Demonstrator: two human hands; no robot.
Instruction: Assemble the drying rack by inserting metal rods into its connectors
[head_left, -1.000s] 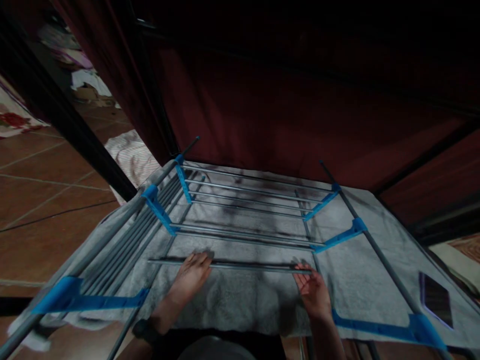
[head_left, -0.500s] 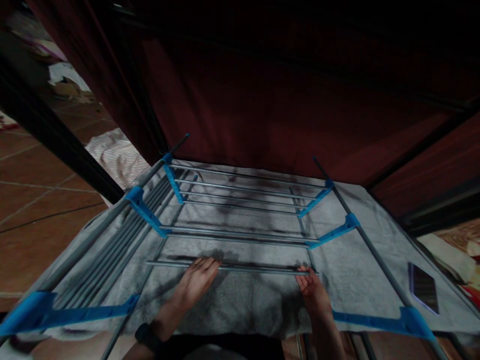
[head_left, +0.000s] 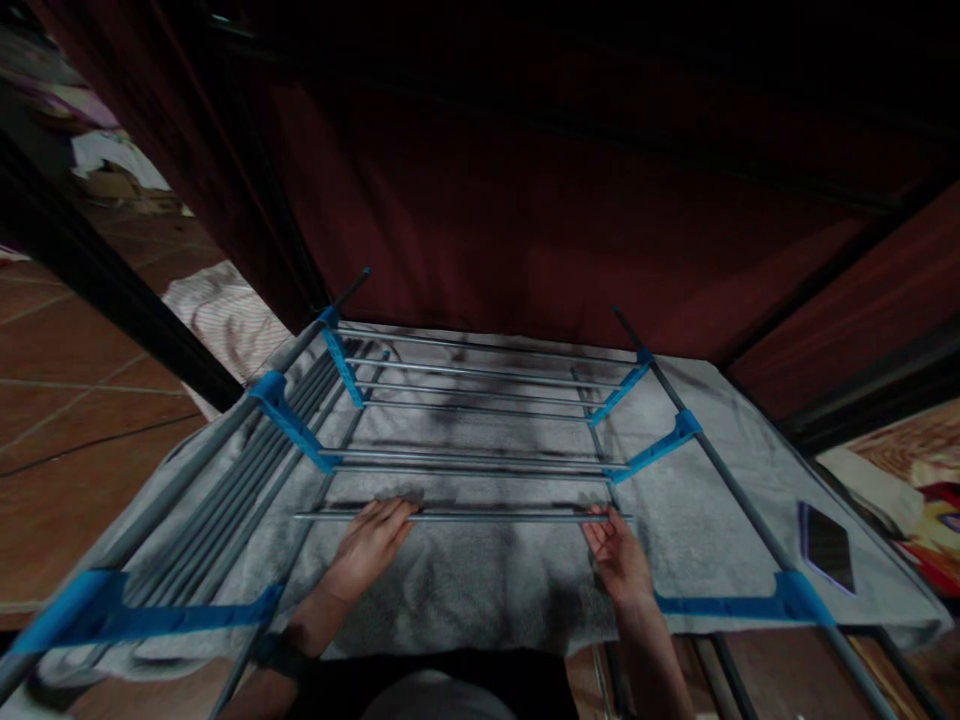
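A loose grey metal tube [head_left: 487,517] lies crosswise in front of me, within a partly built rack. My left hand [head_left: 371,545] is over the tube left of its middle, palm down, with fingers closed around it. Near the tube's right end, my right hand [head_left: 619,555] holds it between thumb and fingers, palm turned up. Blue plastic brackets [head_left: 651,448] sit on the rack's long side poles [head_left: 739,490]. Farther back, several crossbars [head_left: 480,372] span between left and right brackets. The tube's two ends are apart from the near blue brackets [head_left: 187,622].
Several loose tubes [head_left: 244,490] lie side by side at the left on the grey blanket [head_left: 480,600]. A phone [head_left: 826,547] rests at the right. Dark red curtains [head_left: 480,220] hang behind the rack, and a dark post [head_left: 120,260] slants at the left.
The tube and both hands sit slightly higher in view, and the tube looks more level. My left hand has shifted left along it. The whole view has moved a little.
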